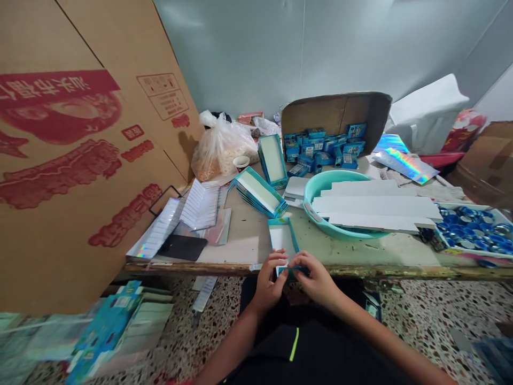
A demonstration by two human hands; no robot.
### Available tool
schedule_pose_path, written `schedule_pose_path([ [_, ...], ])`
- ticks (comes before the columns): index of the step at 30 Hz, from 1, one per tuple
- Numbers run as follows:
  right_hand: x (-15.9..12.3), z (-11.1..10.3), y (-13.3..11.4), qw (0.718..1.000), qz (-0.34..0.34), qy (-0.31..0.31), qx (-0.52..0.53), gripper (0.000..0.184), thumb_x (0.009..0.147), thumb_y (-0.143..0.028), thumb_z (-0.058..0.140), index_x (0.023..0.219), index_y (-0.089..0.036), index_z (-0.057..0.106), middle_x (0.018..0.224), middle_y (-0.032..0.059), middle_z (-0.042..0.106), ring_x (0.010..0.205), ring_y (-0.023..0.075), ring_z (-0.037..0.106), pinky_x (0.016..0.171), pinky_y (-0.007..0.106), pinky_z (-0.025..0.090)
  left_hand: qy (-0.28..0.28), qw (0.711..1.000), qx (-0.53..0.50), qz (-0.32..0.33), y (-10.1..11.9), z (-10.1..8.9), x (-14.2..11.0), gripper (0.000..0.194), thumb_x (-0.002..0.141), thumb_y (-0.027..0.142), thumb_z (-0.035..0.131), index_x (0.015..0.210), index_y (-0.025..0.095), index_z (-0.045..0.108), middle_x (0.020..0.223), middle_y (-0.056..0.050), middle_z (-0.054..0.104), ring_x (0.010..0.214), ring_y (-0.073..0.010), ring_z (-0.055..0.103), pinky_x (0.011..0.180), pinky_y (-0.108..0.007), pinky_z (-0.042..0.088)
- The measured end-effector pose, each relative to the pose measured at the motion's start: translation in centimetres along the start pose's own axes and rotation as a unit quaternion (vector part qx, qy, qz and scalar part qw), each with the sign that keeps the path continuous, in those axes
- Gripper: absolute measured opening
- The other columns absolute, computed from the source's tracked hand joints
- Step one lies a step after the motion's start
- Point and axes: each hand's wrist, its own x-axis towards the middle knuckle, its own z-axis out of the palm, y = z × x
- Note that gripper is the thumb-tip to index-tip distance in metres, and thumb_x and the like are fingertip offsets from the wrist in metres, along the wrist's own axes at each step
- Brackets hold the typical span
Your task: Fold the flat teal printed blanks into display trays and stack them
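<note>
A shallow blue cardboard tray [282, 236] with a white inside lies at the table's front edge, its near end between my hands. My left hand [271, 278] grips the near left corner, thumb and fingers closed on the cardboard. On the near right corner, my right hand [311, 275] pinches the end wall with bent fingers. Just beyond stands a slanted stack of similar folded trays [259, 191], and behind it another upright stack of trays [272, 159]. To the right, white unfolded card blanks [372, 206] lie across a turquoise basin [310, 199].
A large brown carton [80, 160] walls off the left. An open box [336, 107] of small blue packets stands at the back. At right is a tray of blue round pieces [471, 227]. A paper cup [241, 162], plastic bag [224, 144] and black phone-like slab [183, 247] are on the left.
</note>
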Motion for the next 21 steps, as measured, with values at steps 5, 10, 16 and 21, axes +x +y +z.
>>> schedule_pose_path([
  [5,0.4,0.4,0.5,0.995,0.011,-0.071,-0.070,0.022,0.090,-0.011,0.054,0.096,-0.021,0.072,0.099,0.0064,0.068,0.093,0.0206,0.067,0.089,0.036,0.054,0.050,0.991,-0.032,-0.119,-1.0,0.8,-1.7,0.022,0.093,0.022,0.061,0.115,0.022,0.063,0.129,-0.011,0.064,0.132,-0.0260,0.059,0.115,-0.049,0.045],
  [10,0.2,0.7,-0.3,0.973,-0.031,-0.101,-0.207,0.024,0.091,-0.013,0.058,0.106,-0.019,0.075,0.129,0.0156,0.060,0.122,0.0283,0.058,0.107,0.045,0.049,0.123,0.978,-0.027,-0.164,-0.9,2.0,-2.0,0.034,0.086,0.013,0.057,0.118,0.023,0.060,0.132,-0.011,0.060,0.132,-0.0257,0.057,0.116,-0.050,0.043],
  [16,-0.5,0.6,-0.3,0.893,-0.044,-0.214,-0.393,0.025,0.081,-0.010,0.067,0.101,-0.019,0.078,0.101,0.0089,0.070,0.104,0.0277,0.065,0.121,0.056,0.031,0.129,0.975,0.028,-0.176,-0.2,2.7,-1.8,0.046,0.070,0.003,0.056,0.111,0.022,0.064,0.130,-0.011,0.058,0.133,-0.0276,0.053,0.120,-0.053,0.036],
  [21,-0.9,0.8,-0.6,0.890,-0.067,-0.213,-0.397,0.020,0.089,-0.009,0.062,0.098,-0.020,0.076,0.087,0.0070,0.072,0.088,0.0242,0.066,0.090,0.039,0.048,0.239,0.905,-0.193,-0.293,1.0,2.1,-0.4,0.071,0.064,0.005,0.064,0.130,0.026,0.051,0.137,-0.009,0.055,0.136,-0.0264,0.053,0.120,-0.048,0.038],
])
